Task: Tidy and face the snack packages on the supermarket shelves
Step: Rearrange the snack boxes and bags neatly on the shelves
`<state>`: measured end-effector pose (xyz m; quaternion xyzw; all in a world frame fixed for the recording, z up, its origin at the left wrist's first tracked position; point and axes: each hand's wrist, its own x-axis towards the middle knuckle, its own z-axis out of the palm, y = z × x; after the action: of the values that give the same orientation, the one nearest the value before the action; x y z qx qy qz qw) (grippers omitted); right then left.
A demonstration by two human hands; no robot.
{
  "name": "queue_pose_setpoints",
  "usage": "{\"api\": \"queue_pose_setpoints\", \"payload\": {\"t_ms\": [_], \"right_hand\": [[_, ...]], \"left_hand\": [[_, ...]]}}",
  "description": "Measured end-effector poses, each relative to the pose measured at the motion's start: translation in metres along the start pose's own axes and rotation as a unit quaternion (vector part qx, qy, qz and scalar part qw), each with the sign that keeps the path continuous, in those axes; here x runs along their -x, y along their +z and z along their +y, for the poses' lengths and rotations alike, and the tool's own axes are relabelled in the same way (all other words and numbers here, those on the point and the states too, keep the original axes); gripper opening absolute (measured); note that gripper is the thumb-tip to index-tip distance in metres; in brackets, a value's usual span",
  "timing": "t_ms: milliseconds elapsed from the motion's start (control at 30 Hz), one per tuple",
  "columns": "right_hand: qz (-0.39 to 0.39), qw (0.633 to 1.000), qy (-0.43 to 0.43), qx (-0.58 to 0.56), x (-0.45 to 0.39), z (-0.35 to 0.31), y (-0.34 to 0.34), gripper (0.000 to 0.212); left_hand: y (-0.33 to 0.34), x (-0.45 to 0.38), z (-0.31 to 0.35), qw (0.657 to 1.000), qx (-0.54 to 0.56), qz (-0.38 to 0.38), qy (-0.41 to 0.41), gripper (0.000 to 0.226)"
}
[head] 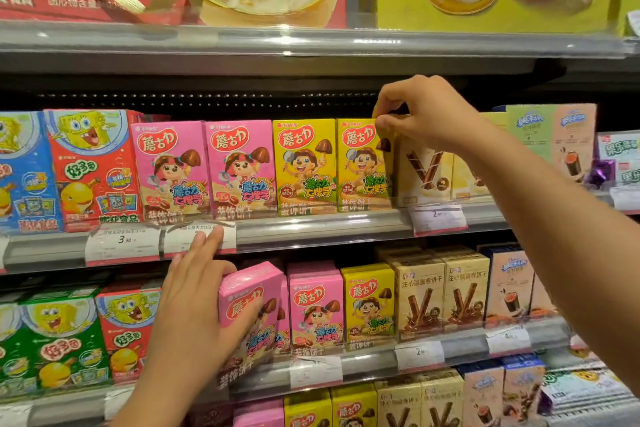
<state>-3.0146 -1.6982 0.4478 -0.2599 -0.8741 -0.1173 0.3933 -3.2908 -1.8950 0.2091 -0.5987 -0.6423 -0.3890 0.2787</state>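
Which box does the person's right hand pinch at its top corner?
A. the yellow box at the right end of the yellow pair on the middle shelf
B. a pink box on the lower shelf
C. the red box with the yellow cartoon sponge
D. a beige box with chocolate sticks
A: the right hand pinches the top right corner of the yellow box, while the left hand holds a tilted pink box on the shelf below.

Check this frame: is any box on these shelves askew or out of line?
Yes. On the lower shelf, the pink box in the left hand tilts, pulled forward of its upright neighbours. On the shelf above, the right hand pinches the top corner of a yellow box, which stands roughly in line.
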Motion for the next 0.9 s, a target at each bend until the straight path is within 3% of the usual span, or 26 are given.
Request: {"api": "queue_pose_setpoints", "payload": {"t_ms": [267, 433, 533, 667, 767, 900], "right_hand": [[-0.021, 1.0, 0.006, 0.02, 0.007, -0.002, 0.004, 0.022], [0.17, 0.98, -0.095, -0.033, 0.061, -0.031, 0.033, 0.018], [0.202, 0.964, -0.153, -0.075, 0.114, -0.063, 0.067, 0.015], [0.12, 0.969, -0.155, -0.151, 0.189, -0.096, 0.14, 0.017], [0.018, 0.982, -0.066, -0.176, 0.241, -0.108, 0.201, 0.026], [-0.104, 0.983, 0.021, -0.152, 0.287, -0.114, 0.256, 0.047]], "left_hand": [[0.0, 0.0, 0.002, 1.0, -0.006, -0.009, -0.015, 0.046], [-0.005, 0.002, 0.005, 0.999, 0.004, -0.026, -0.028, 0.045], [-0.01, 0.008, 0.016, 0.997, 0.048, -0.041, -0.048, 0.045], [-0.01, 0.046, 0.032, 0.986, 0.119, -0.023, -0.115, 0.045], [-0.002, 0.089, 0.033, 0.967, 0.176, -0.03, -0.181, 0.044], [0.013, 0.152, 0.013, 0.938, 0.201, -0.098, -0.263, 0.044]]}}
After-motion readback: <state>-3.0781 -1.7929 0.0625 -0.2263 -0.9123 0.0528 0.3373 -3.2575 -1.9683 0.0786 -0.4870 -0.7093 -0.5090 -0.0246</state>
